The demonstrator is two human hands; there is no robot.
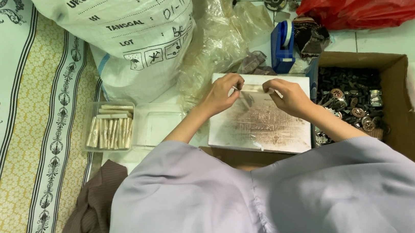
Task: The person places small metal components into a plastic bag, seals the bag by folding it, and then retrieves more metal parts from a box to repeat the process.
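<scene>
From the head camera, looking down over the lilac sleeves: the left hand [223,93] and the right hand [287,94] are both pinched shut on the ends of a small clear packet [252,89], held just above a scuffed white board [260,118] across the lap. The packet lies crosswise, its long axis running left to right between the fingertips, level. To me this looks like the closing or folding of the packet; the next move would want a steady pinch so it doesn't twist. Left of the board sits a clear tray of finished packets [110,132]; to the right, a cardboard box [396,107] of dark metal parts, with a blue tape dispenser [282,46] behind.
</scene>
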